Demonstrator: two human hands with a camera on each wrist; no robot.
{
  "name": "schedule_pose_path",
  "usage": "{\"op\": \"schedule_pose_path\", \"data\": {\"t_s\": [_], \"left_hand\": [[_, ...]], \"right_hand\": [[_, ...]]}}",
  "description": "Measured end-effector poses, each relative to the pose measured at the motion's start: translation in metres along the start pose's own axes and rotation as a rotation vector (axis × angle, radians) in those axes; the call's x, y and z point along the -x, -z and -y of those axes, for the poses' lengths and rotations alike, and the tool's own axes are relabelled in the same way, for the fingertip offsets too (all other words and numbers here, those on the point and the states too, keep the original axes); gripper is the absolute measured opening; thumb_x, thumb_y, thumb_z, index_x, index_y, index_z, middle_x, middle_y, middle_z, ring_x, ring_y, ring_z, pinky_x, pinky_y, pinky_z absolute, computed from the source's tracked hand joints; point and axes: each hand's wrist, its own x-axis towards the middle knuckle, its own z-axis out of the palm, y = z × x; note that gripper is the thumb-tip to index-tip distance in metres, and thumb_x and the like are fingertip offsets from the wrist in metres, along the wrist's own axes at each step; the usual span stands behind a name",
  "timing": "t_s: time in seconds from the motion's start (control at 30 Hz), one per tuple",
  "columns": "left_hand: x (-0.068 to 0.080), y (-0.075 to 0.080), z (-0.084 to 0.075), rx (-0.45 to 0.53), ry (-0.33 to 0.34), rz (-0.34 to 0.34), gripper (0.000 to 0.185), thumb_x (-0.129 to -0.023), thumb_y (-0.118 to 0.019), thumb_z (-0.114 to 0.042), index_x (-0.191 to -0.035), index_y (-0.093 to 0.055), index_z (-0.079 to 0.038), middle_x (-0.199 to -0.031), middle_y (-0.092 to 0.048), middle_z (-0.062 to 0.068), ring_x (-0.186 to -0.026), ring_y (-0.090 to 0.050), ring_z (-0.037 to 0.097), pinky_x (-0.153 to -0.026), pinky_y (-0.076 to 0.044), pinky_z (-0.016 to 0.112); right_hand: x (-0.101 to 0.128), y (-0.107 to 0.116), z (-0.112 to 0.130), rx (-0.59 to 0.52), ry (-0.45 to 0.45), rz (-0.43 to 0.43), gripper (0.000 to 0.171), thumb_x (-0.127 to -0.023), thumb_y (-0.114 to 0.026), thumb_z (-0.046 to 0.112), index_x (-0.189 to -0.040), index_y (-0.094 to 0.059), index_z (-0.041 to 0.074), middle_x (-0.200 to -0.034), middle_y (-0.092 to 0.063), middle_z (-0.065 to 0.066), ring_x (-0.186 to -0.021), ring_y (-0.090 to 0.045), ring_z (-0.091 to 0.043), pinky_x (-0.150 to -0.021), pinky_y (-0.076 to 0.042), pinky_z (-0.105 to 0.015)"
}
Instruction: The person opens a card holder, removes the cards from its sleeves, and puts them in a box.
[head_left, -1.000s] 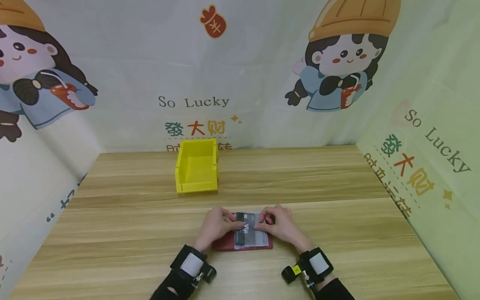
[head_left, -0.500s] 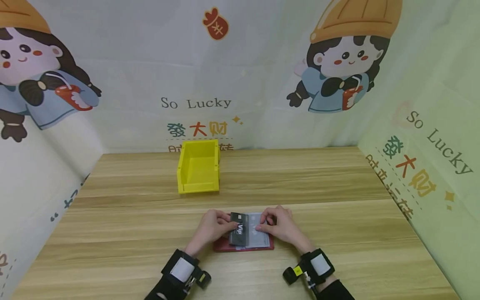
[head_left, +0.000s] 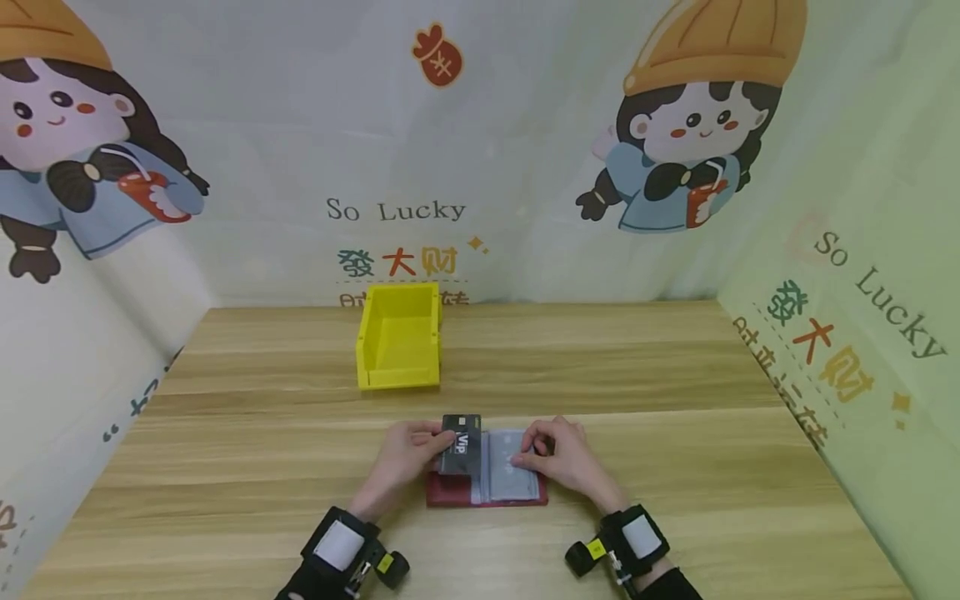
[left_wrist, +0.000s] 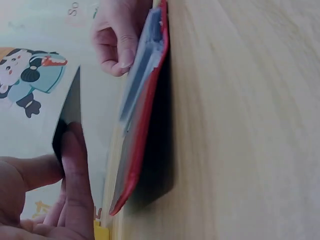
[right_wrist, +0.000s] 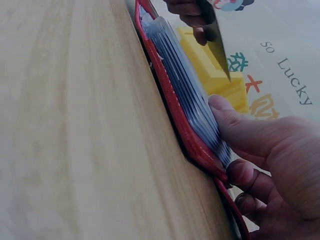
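Between the thumb and fingers of my left hand (head_left: pixel 401 462) is a dark card (head_left: pixel 465 458) marked "Vip". It is raised above the left part of an open red card holder (head_left: pixel 450 493), and the left wrist view shows it apart from the holder. Clear plastic sleeves (head_left: pixel 513 483) lie stacked on the holder's right part. My right hand (head_left: pixel 564 454) pinches these sleeves at their right edge. In the right wrist view its thumb presses on top of the stack (right_wrist: pixel 187 95), with the fingers curled at the holder's edge.
A yellow open-front bin (head_left: pixel 399 377) stands at the back of the wooden table (head_left: pixel 660 475), left of the middle. Behind it hangs a printed cloth (head_left: pixel 525 167) with cartoon figures, which also covers both sides.
My left hand has drawn the dark card leftward off the sleeves and lifted it a little away. The right hand has stayed at the sleeves' right edge. The head view has shifted slightly.
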Motion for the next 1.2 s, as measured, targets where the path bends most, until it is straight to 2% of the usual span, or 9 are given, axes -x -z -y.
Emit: {"op": "schedule_pose_path", "data": {"t_s": [0.1, 0.27, 0.3, 0.53, 0.6, 0.7, 0.97, 1.1, 1.2], "left_hand": [[-0.006, 0.010, 0.004, 0.058, -0.029, -0.047, 0.032, -0.099, -0.062, -0.014, -0.123, -0.063, 0.007, -0.103, -0.076, 0.017, -0.082, -0.068, 0.010, -0.072, -0.057, 0.024], [-0.010, 0.025, -0.007, 0.107, -0.047, -0.111, 0.042, -0.101, -0.057, -0.013, -0.135, -0.054, 0.011, -0.116, -0.071, 0.023, -0.081, -0.065, 0.003, -0.070, -0.055, 0.019], [-0.010, 0.027, -0.013, 0.095, -0.025, -0.130, 0.043, -0.102, -0.055, -0.012, -0.137, -0.051, 0.012, -0.121, -0.068, 0.026, -0.081, -0.064, 0.002, -0.070, -0.054, 0.018], [-0.022, 0.051, -0.031, 0.107, -0.054, -0.201, 0.045, -0.101, -0.053, -0.011, -0.142, -0.048, 0.008, -0.104, -0.072, 0.009, -0.075, -0.063, -0.003, -0.070, -0.053, 0.015], [-0.025, 0.055, -0.035, 0.079, -0.066, -0.236, 0.046, -0.101, -0.054, -0.011, -0.143, -0.048, 0.006, -0.099, -0.071, 0.005, -0.073, -0.060, -0.003, -0.069, -0.052, 0.015], [-0.032, 0.059, -0.040, 0.005, -0.079, -0.277, 0.047, -0.100, -0.055, -0.011, -0.145, -0.048, 0.003, -0.102, -0.070, 0.010, -0.073, -0.056, -0.002, -0.068, -0.049, 0.017], [-0.046, 0.061, -0.047, -0.096, -0.059, -0.265, 0.056, -0.100, -0.054, -0.011, -0.153, -0.038, -0.003, -0.127, -0.060, 0.025, -0.094, -0.060, 0.014, -0.077, -0.051, 0.020], [-0.055, 0.060, -0.050, -0.136, -0.072, -0.287, 0.057, -0.100, -0.055, -0.011, -0.153, -0.036, -0.003, -0.130, -0.061, 0.027, -0.101, -0.065, 0.022, -0.078, -0.052, 0.020], [-0.063, 0.057, -0.051, -0.174, -0.102, -0.338, 0.054, -0.100, -0.057, -0.011, -0.150, -0.039, -0.003, -0.127, -0.063, 0.027, -0.101, -0.067, 0.026, -0.072, -0.050, 0.017]], "right_hand": [[0.001, 0.000, 0.000, -0.004, -0.002, 0.003, 0.021, -0.081, -0.084, 0.027, -0.076, -0.065, 0.019, -0.064, -0.044, 0.012, -0.072, -0.040, -0.005, -0.083, -0.022, -0.035], [0.001, 0.000, 0.001, -0.017, -0.003, -0.003, 0.020, -0.081, -0.084, 0.025, -0.077, -0.065, 0.018, -0.065, -0.044, 0.012, -0.072, -0.039, -0.006, -0.084, -0.021, -0.035], [0.000, 0.000, 0.001, -0.019, -0.002, -0.003, 0.020, -0.081, -0.084, 0.025, -0.077, -0.065, 0.018, -0.065, -0.044, 0.012, -0.072, -0.039, -0.006, -0.084, -0.021, -0.035], [0.001, 0.001, 0.000, -0.031, 0.000, -0.004, 0.020, -0.081, -0.084, 0.025, -0.077, -0.065, 0.018, -0.065, -0.045, 0.011, -0.074, -0.040, -0.006, -0.082, -0.020, -0.035], [0.001, 0.001, 0.000, -0.031, 0.006, -0.004, 0.020, -0.081, -0.084, 0.025, -0.077, -0.065, 0.018, -0.065, -0.046, 0.011, -0.074, -0.040, -0.006, -0.082, -0.020, -0.035], [0.001, 0.001, 0.000, -0.028, 0.011, -0.007, 0.020, -0.081, -0.084, 0.026, -0.077, -0.065, 0.018, -0.065, -0.046, 0.011, -0.074, -0.040, -0.006, -0.082, -0.020, -0.035], [0.001, 0.000, 0.000, -0.027, 0.002, -0.004, 0.020, -0.081, -0.084, 0.026, -0.077, -0.065, 0.018, -0.065, -0.046, 0.012, -0.073, -0.039, -0.005, -0.082, -0.021, -0.034], [0.001, 0.001, 0.000, -0.027, 0.009, -0.008, 0.020, -0.080, -0.084, 0.025, -0.076, -0.065, 0.018, -0.065, -0.046, 0.012, -0.072, -0.039, -0.005, -0.082, -0.021, -0.034], [0.001, 0.001, 0.000, -0.028, 0.017, -0.015, 0.020, -0.080, -0.084, 0.025, -0.076, -0.065, 0.018, -0.064, -0.046, 0.012, -0.072, -0.039, -0.004, -0.082, -0.021, -0.033]]}}
